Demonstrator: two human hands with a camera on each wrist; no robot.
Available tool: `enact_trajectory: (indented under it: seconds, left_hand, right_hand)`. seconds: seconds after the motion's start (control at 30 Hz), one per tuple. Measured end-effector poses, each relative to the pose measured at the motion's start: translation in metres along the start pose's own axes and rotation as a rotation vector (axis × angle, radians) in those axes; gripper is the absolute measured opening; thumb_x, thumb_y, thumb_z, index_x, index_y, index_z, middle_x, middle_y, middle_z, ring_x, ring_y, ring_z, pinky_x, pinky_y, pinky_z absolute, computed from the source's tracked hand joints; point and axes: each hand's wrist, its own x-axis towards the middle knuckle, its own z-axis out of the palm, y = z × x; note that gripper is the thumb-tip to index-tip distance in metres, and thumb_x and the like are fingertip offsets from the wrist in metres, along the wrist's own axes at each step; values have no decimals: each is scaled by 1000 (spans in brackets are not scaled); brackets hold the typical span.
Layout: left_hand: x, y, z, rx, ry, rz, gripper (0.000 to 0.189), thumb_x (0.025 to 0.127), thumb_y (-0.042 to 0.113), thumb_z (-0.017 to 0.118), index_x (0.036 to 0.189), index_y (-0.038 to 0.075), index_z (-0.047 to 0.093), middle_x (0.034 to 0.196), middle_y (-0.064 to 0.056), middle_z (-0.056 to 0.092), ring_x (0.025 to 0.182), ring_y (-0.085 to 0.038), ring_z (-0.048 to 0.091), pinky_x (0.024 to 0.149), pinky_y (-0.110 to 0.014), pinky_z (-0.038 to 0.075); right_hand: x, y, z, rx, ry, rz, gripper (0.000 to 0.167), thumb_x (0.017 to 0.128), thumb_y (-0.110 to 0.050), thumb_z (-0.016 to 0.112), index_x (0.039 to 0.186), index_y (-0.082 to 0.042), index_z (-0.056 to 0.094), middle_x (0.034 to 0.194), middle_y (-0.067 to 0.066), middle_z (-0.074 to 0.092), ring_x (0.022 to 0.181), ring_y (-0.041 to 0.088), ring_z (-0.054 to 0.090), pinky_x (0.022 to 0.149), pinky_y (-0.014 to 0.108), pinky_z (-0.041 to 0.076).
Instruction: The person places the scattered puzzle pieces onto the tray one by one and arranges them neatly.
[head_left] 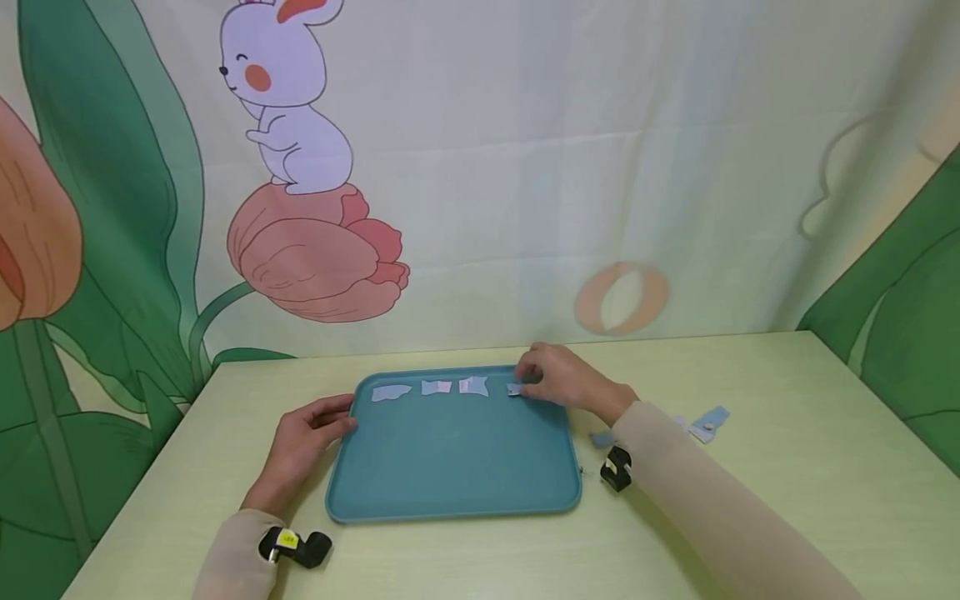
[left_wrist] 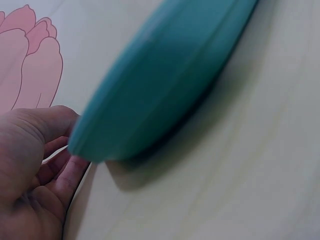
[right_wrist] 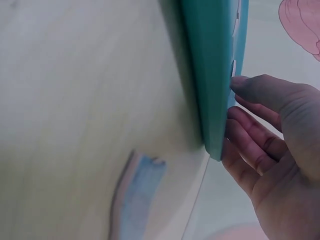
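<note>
A blue-green tray (head_left: 450, 458) lies on the table. My left hand (head_left: 303, 437) holds its left rim, and in the left wrist view that hand (left_wrist: 30, 170) has the thumb and fingers about the tray's edge (left_wrist: 150, 85). Near the tray's top right corner, my right hand (head_left: 562, 379) pinches a small light-blue paper piece (head_left: 513, 389), partly hidden by the fingers. Along the far side lie a pale paper piece (head_left: 392, 392), a blue-and-pink one (head_left: 436, 387) and another with a jagged edge (head_left: 473, 385). The right wrist view shows my right hand (right_wrist: 280, 145) at the rim.
More paper pieces (head_left: 711, 421) lie on the table right of the tray, partly behind my right sleeve. One blue piece (right_wrist: 140, 190) lies near the tray in the right wrist view. A printed curtain (head_left: 480, 208) hangs behind the table (head_left: 810, 450).
</note>
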Motion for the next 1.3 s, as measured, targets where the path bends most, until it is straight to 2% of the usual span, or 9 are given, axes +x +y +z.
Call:
enact_trajectory:
  seconds: [0.33, 0.6, 0.77, 0.9, 1.1, 1.3]
  left_hand:
    - [1, 0, 0, -5, 0, -11, 43, 103, 10, 71, 144, 0, 64, 135, -20, 68, 121, -31, 65, 92, -17, 54]
    - [1, 1, 0, 4, 2, -7, 43, 103, 10, 71, 144, 0, 64, 135, -20, 67, 121, -32, 65, 94, -20, 54]
    - [1, 0, 0, 8, 5, -11, 43, 103, 10, 71, 144, 0, 64, 135, -20, 68, 121, -32, 65, 94, -21, 54]
    - [1, 0, 0, 15, 3, -10, 43, 103, 11, 71, 144, 1, 64, 136, -20, 67, 122, -32, 64, 95, -22, 55]
    - [1, 0, 0, 21, -2, -2, 44, 103, 11, 70, 145, 1, 63, 137, -20, 66, 123, -32, 64, 94, -20, 54]
    - [0, -1, 0, 16, -8, 3, 44, 104, 11, 69, 146, 1, 63, 137, -19, 67, 123, -31, 63, 91, -15, 52]
  right_hand:
    - [5, -2, 5, -21, 16, -9, 5, 97, -8, 78, 101, -6, 79, 97, 2, 64, 94, 22, 66, 86, 38, 58]
    - [3, -5, 6, -51, 24, 14, 7, 98, -10, 78, 104, -7, 80, 97, 2, 63, 93, 21, 66, 87, 38, 58]
    - [1, -2, 5, -9, 35, -3, 11, 98, -11, 77, 107, -4, 80, 98, 2, 65, 93, 20, 66, 85, 36, 58]
    - [-8, 1, 0, 44, 74, -23, 12, 97, -9, 77, 108, -2, 79, 99, 3, 66, 95, 22, 68, 86, 38, 59]
    - [-26, 5, -12, 57, 136, -46, 14, 97, -10, 77, 109, -2, 78, 103, 8, 68, 99, 28, 70, 88, 42, 59]
    - [-44, 14, -21, 74, 165, -20, 16, 97, -10, 78, 111, -1, 77, 107, 9, 70, 100, 28, 68, 89, 44, 58]
